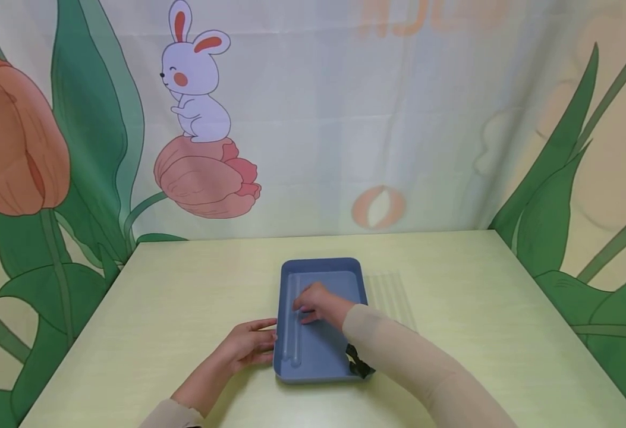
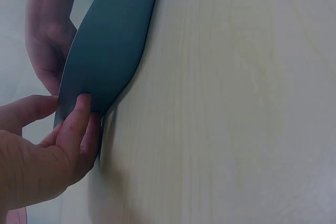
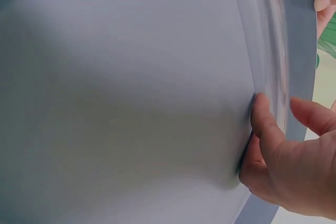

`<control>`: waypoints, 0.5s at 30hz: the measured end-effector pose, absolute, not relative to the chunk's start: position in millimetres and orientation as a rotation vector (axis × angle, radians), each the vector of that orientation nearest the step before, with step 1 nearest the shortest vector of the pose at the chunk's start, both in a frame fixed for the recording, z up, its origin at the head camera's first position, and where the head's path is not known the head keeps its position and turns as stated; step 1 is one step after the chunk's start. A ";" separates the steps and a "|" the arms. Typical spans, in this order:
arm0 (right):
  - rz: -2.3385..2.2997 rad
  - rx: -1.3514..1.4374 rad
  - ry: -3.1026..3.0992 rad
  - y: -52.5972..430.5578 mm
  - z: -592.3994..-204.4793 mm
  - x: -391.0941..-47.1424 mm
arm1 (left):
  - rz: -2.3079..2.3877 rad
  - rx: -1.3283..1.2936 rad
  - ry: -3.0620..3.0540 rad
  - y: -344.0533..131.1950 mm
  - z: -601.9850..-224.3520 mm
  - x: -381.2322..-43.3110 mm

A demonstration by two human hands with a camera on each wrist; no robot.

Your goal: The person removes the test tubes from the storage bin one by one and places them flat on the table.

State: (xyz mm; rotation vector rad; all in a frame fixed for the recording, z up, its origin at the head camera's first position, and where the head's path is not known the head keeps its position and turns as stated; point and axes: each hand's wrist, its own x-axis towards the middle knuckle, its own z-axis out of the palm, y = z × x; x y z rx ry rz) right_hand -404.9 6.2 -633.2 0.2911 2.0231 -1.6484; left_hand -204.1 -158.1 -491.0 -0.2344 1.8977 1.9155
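A blue rectangular tray (image 1: pixel 326 351) lies on the table. Two clear tubes with rounded ends, like test tubes (image 1: pixel 295 345), lie lengthwise along its left side. My right hand (image 1: pixel 320 303) reaches into the tray over the tubes. In the right wrist view its thumb and fingers (image 3: pixel 268 127) pinch around a clear tube (image 3: pixel 275 35), close to the tray floor; the tube's far part is hidden by the hand. My left hand (image 1: pixel 251 345) rests at the tray's left wall, its extended fingers (image 2: pixel 79 124) touching the outside and the thumb at the rim.
Several more clear tubes (image 1: pixel 390 291) lie in a row on the table just right of the tray, partly behind the right sleeve. A small black item (image 1: pixel 359 364) overlaps the tray's near right corner. A printed curtain (image 1: pixel 313 131) hangs behind the table.
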 end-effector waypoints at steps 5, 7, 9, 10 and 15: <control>-1.649 0.288 2.054 5.1 -626.5 -398.1 | 1.914 -0.237 1.897 -158.1 -491.4 -203.7; -1.623 0.300 2.080 6.5 -564.9 -356.5 | 1.912 -0.240 1.897 -158.2 -491.0 -203.7; -1.599 0.306 2.110 7.5 -513.7 -321.8 | 1.912 -0.244 1.894 -158.3 -490.7 -203.5; -1.587 0.312 2.126 7.2 -497.9 -311.2 | 1.910 -0.248 1.894 -158.2 -490.3 -203.3; -1.593 0.303 2.113 5.2 -530.6 -335.3 | 1.903 -0.269 1.900 -158.3 -489.3 -203.1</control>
